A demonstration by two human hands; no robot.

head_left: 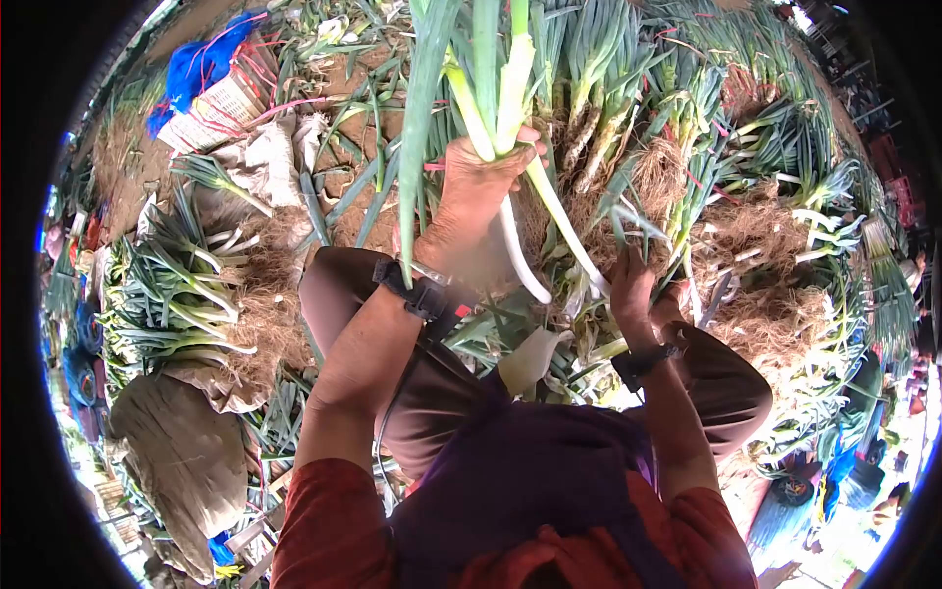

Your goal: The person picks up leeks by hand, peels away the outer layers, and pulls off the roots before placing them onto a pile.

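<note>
My left hand (481,177) is closed around several green onions (514,93), their leaves pointing up and away and their white stalks hanging below the fist. Near the lower end of one white stalk (569,231) is my right hand (632,285), its fingers closed; a thin blurred item shows above it, too unclear to name. Both wrists wear dark bands. Under the hands, between my crossed legs, lie loose leaves and peelings (589,368).
Bundles of green onions (599,59) stand ahead. More lie at the left (186,294) and right (805,216), with tangled roots. A woven basket (221,108) with blue cloth sits at the upper left. A brown sack (182,461) lies at the lower left.
</note>
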